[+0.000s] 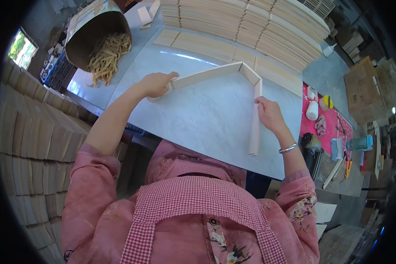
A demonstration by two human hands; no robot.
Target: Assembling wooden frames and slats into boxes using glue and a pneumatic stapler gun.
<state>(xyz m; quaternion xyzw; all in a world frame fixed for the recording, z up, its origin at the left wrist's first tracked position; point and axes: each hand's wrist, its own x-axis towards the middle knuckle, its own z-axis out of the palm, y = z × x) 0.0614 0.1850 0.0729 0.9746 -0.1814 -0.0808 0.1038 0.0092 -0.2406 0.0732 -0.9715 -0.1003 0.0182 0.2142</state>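
A pale wooden strip frame [209, 75] stands on edge on the light grey tabletop [193, 114], bent at its corners into an open-sided shape. My left hand [157, 84] is closed round its left end, fingers hiding part of the wood. On the other side, my right hand [272, 115] pinches the right-hand strip [254, 132] with thumb and fingers. That strip's near end is loose and points toward me. A short piece joins the long far side and the right strip at the far right corner.
Behind the frame lie flat wooden boards [202, 46], with a tall stack of slatted wood [251, 22] beyond. A tipped container [97, 20] spills wooden strips [108, 59] at far left. White bottle [312, 111], yellow tape roll [326, 102] and tools sit on a red mat at right.
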